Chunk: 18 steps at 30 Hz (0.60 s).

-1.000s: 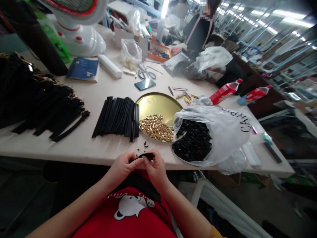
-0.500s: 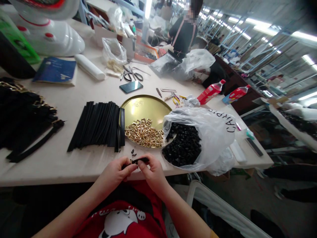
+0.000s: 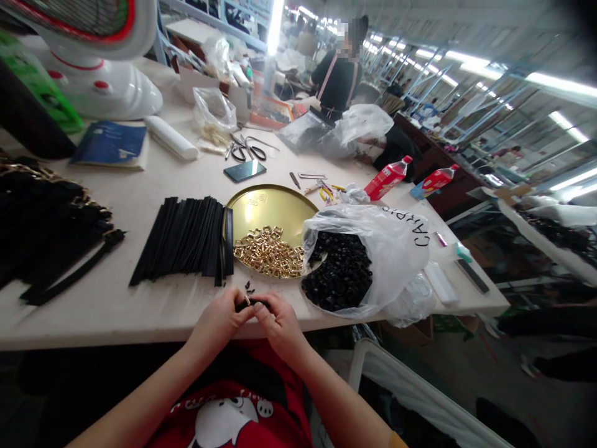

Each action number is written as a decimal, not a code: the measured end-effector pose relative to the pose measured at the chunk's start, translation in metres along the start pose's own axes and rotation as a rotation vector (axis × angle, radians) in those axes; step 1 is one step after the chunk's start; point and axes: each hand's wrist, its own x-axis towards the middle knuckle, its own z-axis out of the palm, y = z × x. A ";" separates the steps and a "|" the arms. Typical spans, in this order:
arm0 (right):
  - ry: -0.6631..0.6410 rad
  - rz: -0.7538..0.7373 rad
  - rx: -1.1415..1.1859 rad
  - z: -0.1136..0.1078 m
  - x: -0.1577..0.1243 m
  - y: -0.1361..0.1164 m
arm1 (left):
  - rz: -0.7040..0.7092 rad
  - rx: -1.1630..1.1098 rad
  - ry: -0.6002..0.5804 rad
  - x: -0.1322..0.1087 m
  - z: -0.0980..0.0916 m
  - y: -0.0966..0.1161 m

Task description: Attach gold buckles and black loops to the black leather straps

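Observation:
Close to the table's front edge, both my hands pinch a short visible length of black strap (image 3: 259, 302). My left hand (image 3: 224, 316) is closed on its left part, where a small gold buckle (image 3: 247, 300) shows at the fingertips. With thumb and fingers, my right hand (image 3: 280, 322) grips the right part; most of the strap is hidden by my fingers. Just beyond lie a few tiny black bits (image 3: 249, 287). Gold buckles (image 3: 268, 254) are heaped on a round gold tray (image 3: 275, 202), with flat black strips (image 3: 180, 239) stacked to its left.
A clear plastic bag (image 3: 396, 249) of small black pieces (image 3: 338, 270) overlaps the tray's right side. Black straps with gold fittings (image 3: 51, 230) are piled at left. Farther back are a phone (image 3: 245, 170), scissors (image 3: 247, 149), pliers (image 3: 326, 194) and two red-labelled bottles (image 3: 388, 177).
My hands have drawn slightly closer together and shifted a little left. The gold buckle now shows more plainly between my fingers. The whole view has turned slightly.

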 end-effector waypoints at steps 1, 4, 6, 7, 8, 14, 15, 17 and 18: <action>0.001 0.007 0.023 0.001 -0.001 0.000 | -0.007 -0.022 0.011 -0.002 -0.001 0.001; -0.021 0.070 0.090 0.003 -0.004 0.002 | 0.046 -0.105 -0.042 -0.010 -0.006 0.009; -0.057 0.101 0.110 0.001 -0.005 0.004 | 0.120 -0.176 -0.089 -0.016 -0.012 0.013; -0.075 0.104 0.113 -0.003 -0.004 0.005 | 0.141 -0.220 -0.107 -0.019 -0.015 0.015; -0.084 0.099 0.104 -0.009 -0.003 0.007 | 0.143 -0.261 -0.124 -0.021 -0.018 0.015; 0.205 0.072 -0.435 -0.100 0.026 0.025 | -0.055 -0.384 -0.186 -0.026 -0.026 0.000; 0.247 0.106 -0.641 -0.118 0.032 0.029 | -0.068 -0.407 -0.181 -0.026 -0.026 -0.003; 0.243 0.175 -0.927 -0.146 0.043 0.036 | -0.079 -0.453 -0.167 -0.026 -0.024 -0.006; 0.228 0.193 -0.991 -0.156 0.048 0.039 | -0.081 -0.478 -0.164 -0.026 -0.024 -0.006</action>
